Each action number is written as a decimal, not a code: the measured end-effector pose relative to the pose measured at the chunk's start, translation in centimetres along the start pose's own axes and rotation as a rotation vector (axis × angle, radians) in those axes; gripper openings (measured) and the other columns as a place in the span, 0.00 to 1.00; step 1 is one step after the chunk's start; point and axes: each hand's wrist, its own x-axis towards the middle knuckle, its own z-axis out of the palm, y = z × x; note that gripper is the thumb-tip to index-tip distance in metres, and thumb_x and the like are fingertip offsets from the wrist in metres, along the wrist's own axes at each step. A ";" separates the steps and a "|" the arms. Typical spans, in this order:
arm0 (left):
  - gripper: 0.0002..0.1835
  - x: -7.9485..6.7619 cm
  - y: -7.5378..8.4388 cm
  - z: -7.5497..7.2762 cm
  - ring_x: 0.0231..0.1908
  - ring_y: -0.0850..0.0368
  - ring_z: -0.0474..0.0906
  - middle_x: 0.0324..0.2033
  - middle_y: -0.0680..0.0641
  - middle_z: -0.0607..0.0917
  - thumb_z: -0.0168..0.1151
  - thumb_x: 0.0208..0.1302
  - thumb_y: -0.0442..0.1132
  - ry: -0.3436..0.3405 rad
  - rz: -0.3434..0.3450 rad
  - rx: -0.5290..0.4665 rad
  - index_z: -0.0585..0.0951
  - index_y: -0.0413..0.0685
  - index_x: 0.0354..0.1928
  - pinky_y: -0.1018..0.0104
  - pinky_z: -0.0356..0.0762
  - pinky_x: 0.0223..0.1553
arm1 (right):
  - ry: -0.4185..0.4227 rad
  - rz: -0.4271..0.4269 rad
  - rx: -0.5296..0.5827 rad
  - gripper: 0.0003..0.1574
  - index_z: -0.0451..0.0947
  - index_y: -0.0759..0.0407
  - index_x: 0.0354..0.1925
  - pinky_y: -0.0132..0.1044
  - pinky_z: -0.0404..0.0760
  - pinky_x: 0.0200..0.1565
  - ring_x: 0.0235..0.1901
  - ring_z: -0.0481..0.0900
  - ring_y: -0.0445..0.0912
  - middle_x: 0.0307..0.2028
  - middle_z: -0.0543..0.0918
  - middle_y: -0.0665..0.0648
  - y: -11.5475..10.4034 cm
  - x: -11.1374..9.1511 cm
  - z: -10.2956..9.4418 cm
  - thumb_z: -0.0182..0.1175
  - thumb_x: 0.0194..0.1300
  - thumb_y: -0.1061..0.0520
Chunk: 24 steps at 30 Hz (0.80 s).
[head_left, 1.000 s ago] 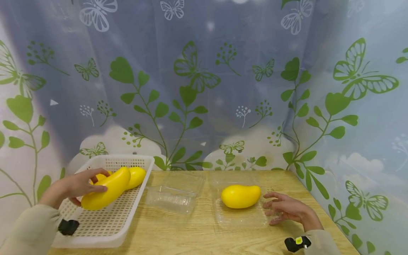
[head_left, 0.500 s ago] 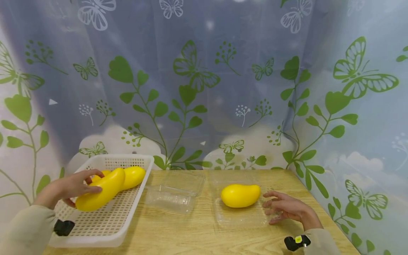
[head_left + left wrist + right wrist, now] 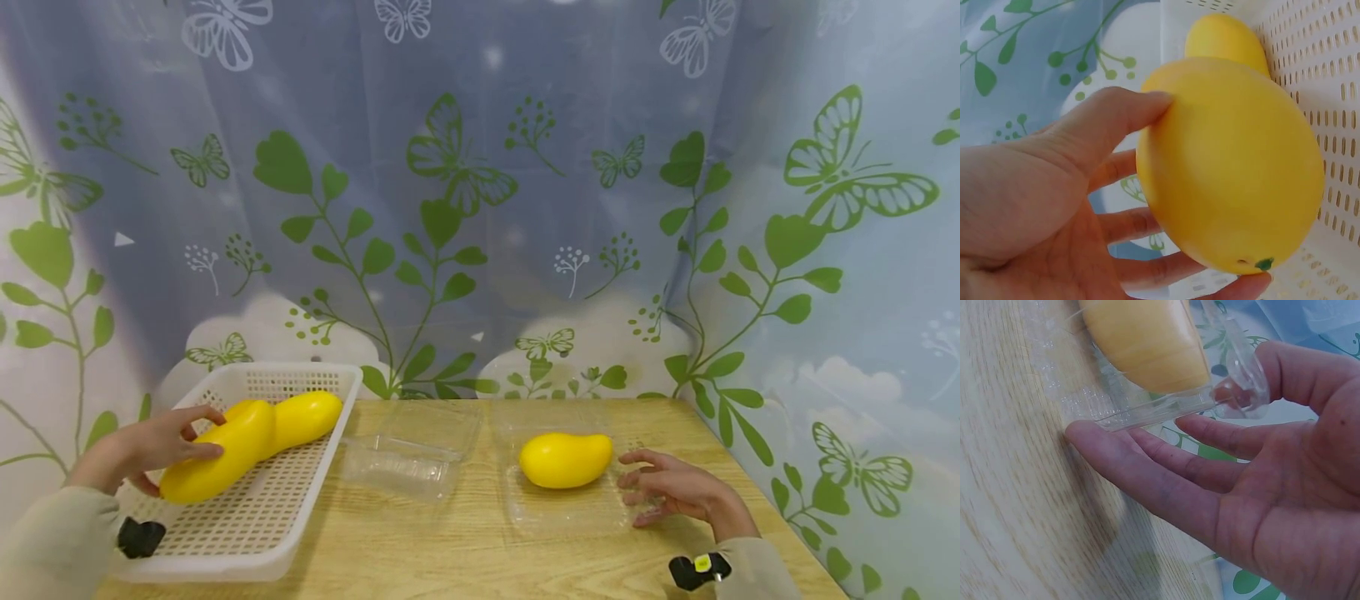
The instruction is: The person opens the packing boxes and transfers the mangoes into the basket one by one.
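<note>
My left hand (image 3: 153,446) grips a smooth yellow mango (image 3: 225,462), tilted over the white perforated basket (image 3: 321,483). In the left wrist view, the thumb presses its upper side, other fingers reach underneath, and a green stem tip (image 3: 1264,264) shows at its lower end. Beyond it another mango (image 3: 311,417) lies in the basket, and a sliver of yellow (image 3: 238,407) shows behind the held one. At the right, my right hand (image 3: 690,493) has its relaxed fingers at the end of a clear plastic box (image 3: 570,518). A single mango (image 3: 566,460) lies in that box.
Another clear plastic box (image 3: 401,471) stands on the wooden table (image 3: 405,554) between the basket and the box at right. A patterned curtain (image 3: 480,275) hangs close behind the table and along its right side.
My left hand has moved the gripped mango left and slightly down over the basket, showing more of the mango behind it. The right hand stays in place.
</note>
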 end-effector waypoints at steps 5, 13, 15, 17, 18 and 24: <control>0.47 0.1 -0.3 -0.1 0.53 0.28 0.74 0.60 0.18 0.62 0.66 0.65 0.64 0.000 -0.020 0.011 0.60 0.39 0.72 0.49 0.88 0.35 | 0.001 0.002 -0.005 0.42 0.43 0.75 0.77 0.54 0.88 0.51 0.56 0.82 0.54 0.70 0.61 0.84 0.0 0.0 0.0 0.50 0.79 0.57; 0.49 0.1 -0.9 -0.1 0.57 0.23 0.72 0.66 0.15 0.58 0.65 0.67 0.63 -0.024 -0.077 0.029 0.57 0.36 0.73 0.46 0.88 0.36 | -0.002 0.003 -0.006 0.42 0.43 0.75 0.77 0.54 0.88 0.51 0.57 0.82 0.55 0.70 0.60 0.85 0.0 0.0 0.0 0.50 0.79 0.57; 0.49 0.1 -1.0 0.0 0.58 0.21 0.70 0.67 0.15 0.55 0.65 0.67 0.62 -0.030 -0.090 0.020 0.55 0.36 0.74 0.45 0.88 0.37 | -0.001 0.005 -0.007 0.42 0.42 0.75 0.77 0.54 0.88 0.51 0.57 0.82 0.55 0.70 0.60 0.85 0.0 0.1 -0.1 0.50 0.79 0.57; 0.49 0.0 -1.0 0.0 0.59 0.20 0.69 0.68 0.16 0.51 0.65 0.68 0.62 -0.033 -0.103 0.010 0.54 0.37 0.75 0.44 0.88 0.37 | 0.002 0.007 -0.010 0.42 0.42 0.75 0.77 0.54 0.88 0.51 0.57 0.82 0.55 0.70 0.60 0.84 0.0 0.3 -0.1 0.50 0.79 0.57; 0.49 0.0 -1.1 0.1 0.58 0.19 0.69 0.68 0.16 0.50 0.65 0.68 0.61 -0.033 -0.107 0.006 0.54 0.37 0.75 0.43 0.88 0.37 | 0.004 0.008 -0.011 0.43 0.43 0.75 0.77 0.54 0.88 0.51 0.57 0.82 0.55 0.70 0.60 0.84 0.0 0.3 -0.1 0.50 0.79 0.57; 0.48 0.0 -0.9 0.2 0.54 0.22 0.74 0.67 0.15 0.53 0.64 0.70 0.59 -0.050 -0.135 0.021 0.53 0.36 0.75 0.42 0.88 0.39 | 0.008 0.009 -0.013 0.43 0.43 0.74 0.77 0.55 0.88 0.50 0.56 0.82 0.54 0.71 0.59 0.85 0.0 0.4 -0.1 0.51 0.78 0.58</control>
